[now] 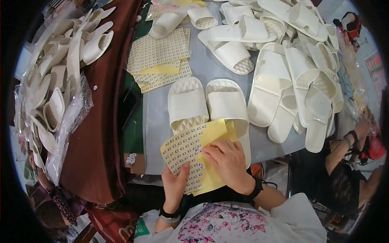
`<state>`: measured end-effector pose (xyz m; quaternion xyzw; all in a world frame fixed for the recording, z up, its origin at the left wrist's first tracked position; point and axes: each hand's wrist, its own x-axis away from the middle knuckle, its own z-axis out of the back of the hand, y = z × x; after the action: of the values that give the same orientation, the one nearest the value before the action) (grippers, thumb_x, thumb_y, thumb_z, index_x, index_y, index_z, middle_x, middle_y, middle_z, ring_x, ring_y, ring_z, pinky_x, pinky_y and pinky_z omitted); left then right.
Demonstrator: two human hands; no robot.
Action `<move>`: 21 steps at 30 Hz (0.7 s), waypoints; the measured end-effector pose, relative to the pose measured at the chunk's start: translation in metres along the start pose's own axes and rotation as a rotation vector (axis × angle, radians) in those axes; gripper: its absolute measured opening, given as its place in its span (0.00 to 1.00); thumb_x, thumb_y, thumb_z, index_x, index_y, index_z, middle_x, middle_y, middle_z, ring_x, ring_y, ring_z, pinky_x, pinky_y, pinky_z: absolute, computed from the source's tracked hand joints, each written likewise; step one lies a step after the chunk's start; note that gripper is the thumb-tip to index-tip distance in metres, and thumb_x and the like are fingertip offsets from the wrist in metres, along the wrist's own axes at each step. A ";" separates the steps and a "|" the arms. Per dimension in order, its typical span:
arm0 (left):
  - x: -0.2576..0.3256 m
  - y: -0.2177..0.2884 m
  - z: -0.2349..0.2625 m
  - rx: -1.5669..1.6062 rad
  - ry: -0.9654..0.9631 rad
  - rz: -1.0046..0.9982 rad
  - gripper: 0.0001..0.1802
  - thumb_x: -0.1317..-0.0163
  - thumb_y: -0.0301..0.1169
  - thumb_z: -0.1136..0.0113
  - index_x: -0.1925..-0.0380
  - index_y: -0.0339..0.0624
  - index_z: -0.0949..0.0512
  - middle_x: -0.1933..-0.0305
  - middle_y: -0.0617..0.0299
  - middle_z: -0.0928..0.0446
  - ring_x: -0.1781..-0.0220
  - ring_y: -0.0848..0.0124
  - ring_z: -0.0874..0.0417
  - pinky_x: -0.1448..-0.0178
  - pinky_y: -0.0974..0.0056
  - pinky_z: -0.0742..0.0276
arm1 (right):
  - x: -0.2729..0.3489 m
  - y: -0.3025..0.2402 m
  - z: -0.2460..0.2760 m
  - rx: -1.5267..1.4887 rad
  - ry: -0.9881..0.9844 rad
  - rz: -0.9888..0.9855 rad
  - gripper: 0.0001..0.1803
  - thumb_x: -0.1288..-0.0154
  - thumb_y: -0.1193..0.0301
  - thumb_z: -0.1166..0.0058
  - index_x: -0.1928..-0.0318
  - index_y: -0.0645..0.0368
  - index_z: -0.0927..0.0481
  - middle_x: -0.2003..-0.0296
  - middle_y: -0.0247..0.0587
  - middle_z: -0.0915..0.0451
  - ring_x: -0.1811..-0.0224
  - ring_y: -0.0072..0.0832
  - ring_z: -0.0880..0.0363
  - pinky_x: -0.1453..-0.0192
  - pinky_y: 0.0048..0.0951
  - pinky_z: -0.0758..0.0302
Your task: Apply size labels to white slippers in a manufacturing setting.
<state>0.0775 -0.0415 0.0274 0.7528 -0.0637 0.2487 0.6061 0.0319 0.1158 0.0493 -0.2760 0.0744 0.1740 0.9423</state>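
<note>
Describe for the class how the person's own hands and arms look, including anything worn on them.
Both the left hand and the right hand are ungloved. The left wrist has a black band and a pale band beside it. A dark wristband circles the right wrist. The white sleeve on the right leaves the forearm bare.

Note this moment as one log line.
left hand: gripping yellow sticker sheets; right hand: touching sheets; white slipper pair: on grey table, partly hidden; white slipper pile: at right
</note>
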 end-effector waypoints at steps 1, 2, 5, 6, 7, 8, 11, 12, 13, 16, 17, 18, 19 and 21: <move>-0.001 -0.003 0.002 -0.017 0.000 -0.007 0.11 0.41 0.24 0.44 0.59 0.31 0.28 0.61 0.59 0.21 0.64 0.78 0.22 0.61 0.74 0.25 | 0.002 0.000 -0.002 -0.003 -0.005 0.001 0.06 0.48 0.69 0.42 0.67 0.51 0.21 0.71 0.27 0.27 0.66 0.27 0.28 0.60 0.31 0.37; -0.001 -0.005 0.005 -0.033 -0.001 -0.014 0.11 0.41 0.24 0.44 0.59 0.30 0.28 0.61 0.59 0.21 0.65 0.78 0.22 0.62 0.74 0.25 | 0.004 0.000 -0.006 -0.016 -0.006 -0.011 0.05 0.48 0.69 0.42 0.68 0.51 0.21 0.71 0.27 0.27 0.66 0.27 0.28 0.60 0.31 0.38; -0.005 -0.005 0.010 0.002 -0.013 0.104 0.11 0.42 0.24 0.43 0.59 0.30 0.28 0.61 0.58 0.21 0.65 0.78 0.22 0.62 0.73 0.25 | 0.005 0.002 -0.015 -0.045 0.005 -0.034 0.05 0.48 0.69 0.42 0.68 0.51 0.22 0.71 0.27 0.27 0.66 0.27 0.28 0.61 0.30 0.38; -0.006 -0.007 0.011 0.004 -0.011 0.088 0.11 0.42 0.24 0.43 0.59 0.30 0.28 0.61 0.58 0.21 0.66 0.78 0.22 0.63 0.73 0.25 | 0.003 0.002 -0.014 -0.048 0.011 -0.034 0.05 0.47 0.69 0.42 0.68 0.51 0.22 0.72 0.28 0.27 0.67 0.28 0.28 0.61 0.30 0.38; -0.006 -0.009 0.011 0.006 -0.010 0.071 0.11 0.42 0.24 0.43 0.59 0.30 0.29 0.62 0.58 0.21 0.66 0.78 0.22 0.63 0.73 0.25 | 0.001 0.001 -0.015 -0.051 0.017 -0.035 0.05 0.47 0.69 0.42 0.68 0.51 0.22 0.72 0.28 0.26 0.67 0.28 0.28 0.61 0.30 0.37; -0.006 -0.011 0.011 0.007 -0.009 0.054 0.12 0.42 0.24 0.43 0.59 0.30 0.29 0.62 0.58 0.21 0.66 0.78 0.22 0.63 0.73 0.25 | 0.002 0.001 -0.016 -0.053 0.007 -0.025 0.05 0.48 0.70 0.42 0.68 0.51 0.22 0.71 0.28 0.27 0.66 0.28 0.28 0.60 0.30 0.37; -0.006 -0.009 0.010 -0.017 -0.021 0.059 0.12 0.42 0.24 0.43 0.59 0.30 0.29 0.62 0.58 0.21 0.66 0.78 0.21 0.63 0.74 0.24 | 0.001 0.004 -0.018 -0.056 -0.009 -0.007 0.05 0.48 0.70 0.43 0.68 0.52 0.23 0.71 0.29 0.28 0.66 0.28 0.29 0.59 0.30 0.37; -0.006 -0.009 0.009 -0.002 -0.018 0.055 0.12 0.42 0.24 0.43 0.59 0.30 0.29 0.62 0.58 0.21 0.66 0.78 0.21 0.63 0.74 0.24 | 0.000 0.003 -0.018 -0.057 -0.010 -0.007 0.05 0.48 0.70 0.43 0.68 0.52 0.23 0.71 0.29 0.28 0.66 0.28 0.29 0.59 0.30 0.37; -0.006 -0.010 0.009 0.013 -0.014 0.051 0.12 0.42 0.23 0.43 0.59 0.30 0.29 0.61 0.58 0.21 0.66 0.78 0.21 0.63 0.74 0.24 | 0.000 0.003 -0.017 -0.059 -0.011 -0.007 0.05 0.48 0.70 0.43 0.69 0.52 0.23 0.71 0.29 0.28 0.66 0.28 0.29 0.58 0.30 0.37; -0.006 -0.011 0.009 0.034 -0.008 0.053 0.12 0.42 0.24 0.43 0.59 0.30 0.29 0.61 0.58 0.22 0.66 0.78 0.21 0.63 0.74 0.24 | -0.001 0.004 -0.018 -0.087 -0.014 -0.010 0.05 0.47 0.71 0.43 0.69 0.53 0.24 0.71 0.30 0.28 0.66 0.29 0.29 0.58 0.31 0.37; -0.006 -0.012 0.008 0.037 -0.007 0.056 0.12 0.42 0.24 0.43 0.59 0.30 0.29 0.61 0.57 0.22 0.66 0.78 0.21 0.63 0.73 0.24 | 0.000 0.005 -0.018 -0.079 -0.021 -0.010 0.05 0.47 0.71 0.43 0.69 0.53 0.25 0.71 0.30 0.28 0.66 0.29 0.29 0.58 0.31 0.37; -0.005 -0.012 0.009 0.041 -0.008 0.052 0.12 0.42 0.24 0.43 0.59 0.30 0.29 0.61 0.58 0.22 0.66 0.78 0.21 0.63 0.73 0.24 | 0.000 0.004 -0.019 -0.073 -0.027 -0.010 0.05 0.47 0.71 0.44 0.69 0.53 0.25 0.71 0.30 0.28 0.65 0.29 0.29 0.58 0.31 0.38; -0.005 -0.012 0.009 0.046 -0.009 0.048 0.12 0.42 0.24 0.43 0.59 0.30 0.29 0.61 0.58 0.22 0.66 0.78 0.21 0.63 0.73 0.24 | 0.001 0.004 -0.020 -0.067 -0.033 -0.010 0.05 0.47 0.71 0.44 0.69 0.53 0.26 0.71 0.30 0.29 0.65 0.29 0.29 0.58 0.31 0.38; -0.005 -0.011 0.010 0.041 -0.011 0.052 0.12 0.41 0.24 0.43 0.59 0.30 0.29 0.61 0.58 0.22 0.66 0.78 0.21 0.63 0.73 0.24 | 0.000 0.003 -0.018 -0.086 -0.037 -0.059 0.06 0.47 0.71 0.44 0.68 0.53 0.27 0.70 0.31 0.29 0.65 0.29 0.29 0.58 0.31 0.38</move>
<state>0.0807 -0.0485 0.0138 0.7644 -0.0816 0.2612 0.5837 0.0304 0.1081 0.0327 -0.3151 0.0411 0.1544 0.9355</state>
